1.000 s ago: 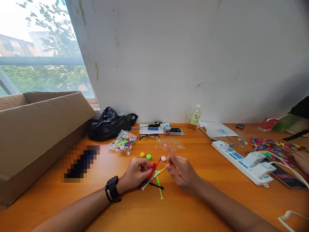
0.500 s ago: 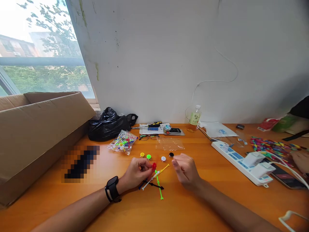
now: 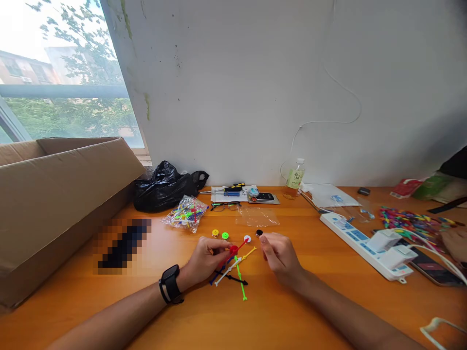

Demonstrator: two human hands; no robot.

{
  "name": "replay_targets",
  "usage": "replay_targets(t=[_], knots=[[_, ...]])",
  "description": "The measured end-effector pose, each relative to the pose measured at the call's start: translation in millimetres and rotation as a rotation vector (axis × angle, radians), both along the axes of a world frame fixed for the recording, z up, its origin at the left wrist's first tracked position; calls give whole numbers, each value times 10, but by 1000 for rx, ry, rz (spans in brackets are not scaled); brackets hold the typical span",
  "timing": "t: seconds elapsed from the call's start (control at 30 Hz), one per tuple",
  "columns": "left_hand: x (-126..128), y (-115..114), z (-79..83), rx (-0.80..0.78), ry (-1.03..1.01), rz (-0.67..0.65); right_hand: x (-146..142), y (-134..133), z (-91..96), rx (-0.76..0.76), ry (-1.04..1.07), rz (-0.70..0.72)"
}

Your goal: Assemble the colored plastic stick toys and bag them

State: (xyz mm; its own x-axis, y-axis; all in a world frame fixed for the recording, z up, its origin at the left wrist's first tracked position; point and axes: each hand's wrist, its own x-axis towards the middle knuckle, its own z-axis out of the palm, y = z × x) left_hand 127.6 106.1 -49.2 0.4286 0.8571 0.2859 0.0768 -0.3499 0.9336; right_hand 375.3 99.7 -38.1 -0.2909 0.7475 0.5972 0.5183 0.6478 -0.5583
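My left hand (image 3: 205, 261), with a black watch on its wrist, is closed in a pinch on a red plastic piece with a thin stem (image 3: 234, 249). Below it lies a small pile of coloured plastic sticks (image 3: 233, 277), green, white, black, blue and yellow. My right hand (image 3: 280, 256) hovers just right of the pile with fingers curled loosely, and I cannot make out anything in it. Small round caps lie beyond the hands: yellow (image 3: 215, 233), green (image 3: 225, 236), white (image 3: 247, 238) and black (image 3: 259, 233).
A clear bag of coloured sticks (image 3: 186, 212) and an empty clear bag (image 3: 257, 217) lie farther back. A large cardboard box (image 3: 54, 194) stands left, a black plastic bag (image 3: 164, 187) behind. A white power strip (image 3: 368, 243) is at right, where another person's hand (image 3: 454, 243) rests.
My right hand has gone from spread open to loosely curled and has drawn back a little, uncovering the black cap. The red piece in my left hand has turned slightly.
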Motion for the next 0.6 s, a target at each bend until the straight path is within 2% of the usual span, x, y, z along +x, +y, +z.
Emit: replay_targets(t=[0.17, 0.33, 0.43, 0.5, 0.6], knots=[[-14, 7, 29, 30, -11, -41, -12, 39, 16, -291, 187, 9], [-17, 6, 14, 23, 4, -82, -50, 69, -33, -536, 244, 247], [-22, 1, 16, 4, 63, -91, -75, 54, -102, -623, 314, 387], [-25, -6, 36, 51, 103, -88, -99, 37, -134, -657, 340, 465], [-29, -19, 72, 163, 158, -95, -147, 19, -159, -696, 339, 490]])
